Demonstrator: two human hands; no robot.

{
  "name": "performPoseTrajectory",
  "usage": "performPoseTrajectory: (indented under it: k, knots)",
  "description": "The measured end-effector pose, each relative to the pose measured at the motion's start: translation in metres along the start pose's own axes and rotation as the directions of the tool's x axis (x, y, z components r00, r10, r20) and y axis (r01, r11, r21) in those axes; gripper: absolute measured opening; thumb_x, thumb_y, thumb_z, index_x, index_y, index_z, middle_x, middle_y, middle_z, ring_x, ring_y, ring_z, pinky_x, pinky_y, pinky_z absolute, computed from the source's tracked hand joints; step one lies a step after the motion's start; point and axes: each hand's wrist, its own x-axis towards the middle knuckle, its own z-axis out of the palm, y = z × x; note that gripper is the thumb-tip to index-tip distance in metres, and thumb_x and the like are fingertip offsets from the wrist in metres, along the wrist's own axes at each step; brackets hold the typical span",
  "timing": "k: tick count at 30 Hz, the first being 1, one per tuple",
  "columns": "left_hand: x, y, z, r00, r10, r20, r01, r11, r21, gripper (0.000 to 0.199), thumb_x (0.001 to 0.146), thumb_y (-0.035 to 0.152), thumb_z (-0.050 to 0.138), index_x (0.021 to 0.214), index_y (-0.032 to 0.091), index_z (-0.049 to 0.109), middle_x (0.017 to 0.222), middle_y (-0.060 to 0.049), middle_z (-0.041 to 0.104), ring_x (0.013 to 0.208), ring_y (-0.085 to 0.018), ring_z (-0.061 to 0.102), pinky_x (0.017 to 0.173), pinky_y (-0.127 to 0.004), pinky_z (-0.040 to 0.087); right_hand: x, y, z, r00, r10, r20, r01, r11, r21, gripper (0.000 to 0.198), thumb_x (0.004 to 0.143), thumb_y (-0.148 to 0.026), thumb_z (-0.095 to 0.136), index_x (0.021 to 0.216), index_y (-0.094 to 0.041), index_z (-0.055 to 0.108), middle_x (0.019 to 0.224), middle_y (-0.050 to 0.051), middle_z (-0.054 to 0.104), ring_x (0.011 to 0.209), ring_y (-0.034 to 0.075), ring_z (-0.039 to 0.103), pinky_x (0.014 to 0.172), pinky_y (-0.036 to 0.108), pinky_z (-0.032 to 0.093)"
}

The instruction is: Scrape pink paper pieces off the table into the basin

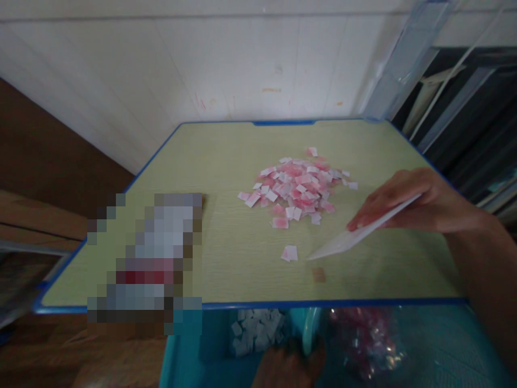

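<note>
Far left, well apart from the left grip (288,369): pixelated item (161,242) on the worktop (230,145), detail unreadable. Below the worktop edge, white pieces (256,328) in the teal tub (181,355), just beyond the left grip. Left grip dim, partly cut off; cannot tell if apart, together or holding. Loose squares (291,253) on the worktop, left of the right grip (412,186). Pink-and-white pile (299,186) also left of it, not touching. Thin white sheet (363,233) clamped in the right grip, tilted down-left, tip just beside the loose squares. Glossy pink packets (365,345) right of the left grip.
</note>
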Motion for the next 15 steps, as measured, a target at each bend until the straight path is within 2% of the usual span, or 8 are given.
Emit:
performPoseTrajectory:
  k: [3,5,11,15]
  knots:
    - [0.0,0.002,-0.009,0.997,-0.015,0.075,0.016,1.0,-0.011,0.053,0.086,0.007,0.047,0.138,0.02,0.041,0.092,-0.016,0.068,0.075,-0.03,0.067,0.059,-0.039,0.055,0.003,0.003,0.006,0.998,0.004,-0.056,-0.003,1.0,0.013,0.033,0.074,-0.016,0.069,0.099,-0.037,0.072,0.088,-0.002,0.073,0.074,0.019,0.07,0.062,0.026,0.056]
    - [0.0,0.003,-0.011,0.996,-0.008,0.086,0.009,1.0,-0.011,0.055,0.085,0.006,0.047,0.138,0.019,0.04,0.091,-0.016,0.068,0.075,-0.03,0.067,0.06,-0.039,0.055,0.005,0.005,0.009,0.998,-0.007,-0.062,0.009,0.999,0.035,0.035,0.074,-0.015,0.069,0.099,-0.039,0.071,0.09,-0.003,0.073,0.077,0.019,0.07,0.063,0.027,0.056]
    - [0.0,0.002,-0.009,0.998,-0.005,0.068,0.005,1.0,-0.008,0.06,0.08,0.002,0.048,0.137,0.019,0.04,0.089,-0.015,0.069,0.073,-0.03,0.067,0.059,-0.039,0.055,0.001,0.003,0.003,0.998,-0.024,0.062,0.021,0.998,0.051,0.039,0.075,-0.016,0.067,0.106,-0.04,0.069,0.093,-0.003,0.072,0.077,0.022,0.07,0.061,0.029,0.057]
    - [-0.001,0.003,-0.011,0.996,0.004,0.093,-0.003,1.0,-0.015,0.061,0.079,0.002,0.05,0.137,0.019,0.041,0.089,-0.014,0.069,0.075,-0.03,0.068,0.061,-0.041,0.056,0.0,-0.001,-0.001,0.995,-0.073,0.073,0.07,0.997,0.041,0.038,0.075,-0.02,0.068,0.108,-0.04,0.068,0.093,-0.003,0.072,0.075,0.024,0.07,0.058,0.03,0.058]
